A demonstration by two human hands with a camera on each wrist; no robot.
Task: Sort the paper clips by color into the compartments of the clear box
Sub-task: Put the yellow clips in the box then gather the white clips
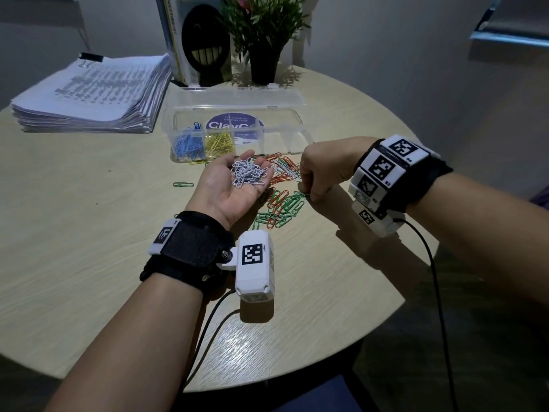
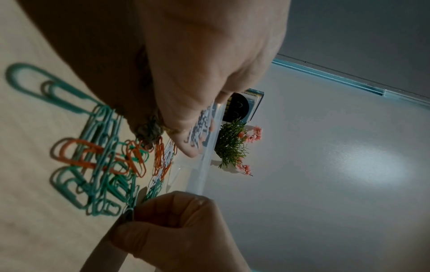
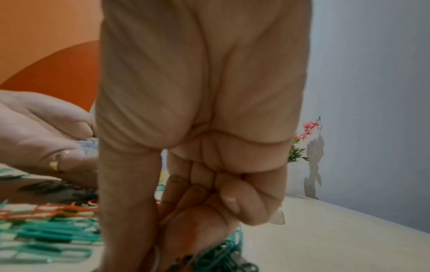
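My left hand (image 1: pixel 225 185) lies palm up over the table, cupping a heap of white paper clips (image 1: pixel 249 173); its fingers are relaxed. My right hand (image 1: pixel 312 194) is curled, thumb and fingertips pinching a paper clip at the right edge of the loose pile of green, red and white clips (image 1: pixel 280 203). The left wrist view shows that pinch on a greyish clip (image 2: pixel 128 214). Behind stands the clear box (image 1: pixel 294 135) with its lid open, blue clips (image 1: pixel 187 142) in its left compartment and yellow clips (image 1: pixel 220 144) beside them.
One green clip (image 1: pixel 183 184) lies alone left of my left hand. At the back of the round table (image 1: pixel 89 263) are a thick paper stack (image 1: pixel 89 93), books (image 1: pixel 178 40) and a potted plant (image 1: pixel 264 40). Wrist-camera cables (image 1: pixel 436 278) hang over the near edge.
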